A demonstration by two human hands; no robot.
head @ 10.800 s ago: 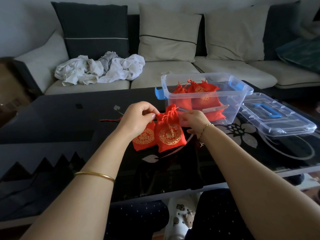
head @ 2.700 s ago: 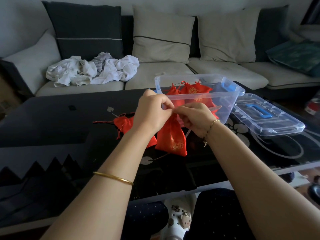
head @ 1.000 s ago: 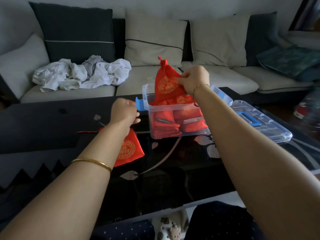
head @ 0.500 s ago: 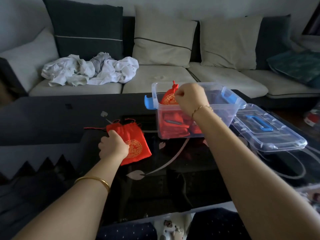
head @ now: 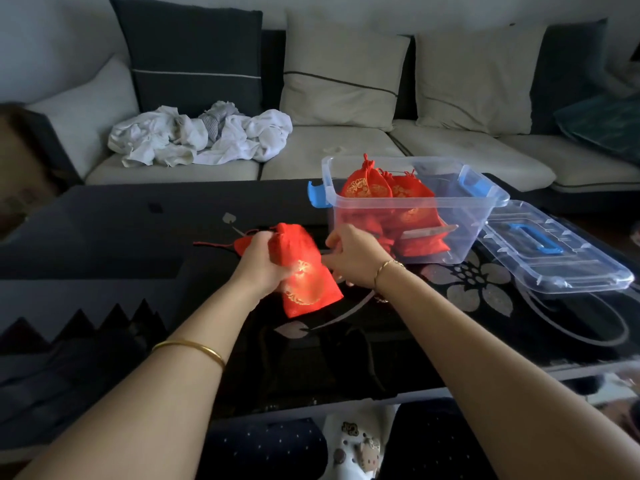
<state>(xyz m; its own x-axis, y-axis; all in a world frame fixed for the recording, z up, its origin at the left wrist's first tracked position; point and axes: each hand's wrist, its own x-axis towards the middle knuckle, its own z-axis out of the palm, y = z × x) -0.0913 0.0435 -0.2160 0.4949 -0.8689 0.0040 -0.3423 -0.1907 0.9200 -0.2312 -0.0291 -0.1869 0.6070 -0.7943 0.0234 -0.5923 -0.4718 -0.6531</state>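
A red drawstring pouch (head: 306, 284) with a gold emblem is lifted off the black glass table (head: 104, 244), and my left hand (head: 265, 259) grips it near its neck. My right hand (head: 353, 256) is just right of the pouch with its fingers spread and loosely bent; whether it touches the cloth or a cord is unclear. Behind it stands a clear plastic box (head: 460, 216) with blue latches, holding several more red pouches (head: 367, 187).
The box's clear lid (head: 554, 251) with a blue handle lies on the table at the right. A sofa (head: 329, 157) with cushions runs behind the table, with a heap of white cloth (head: 201, 138) on its left seat. The table's front edge is near my knees.
My right hand left its pouch in the box and came back down to the table. My left hand picked up the pouch that lay on the table.
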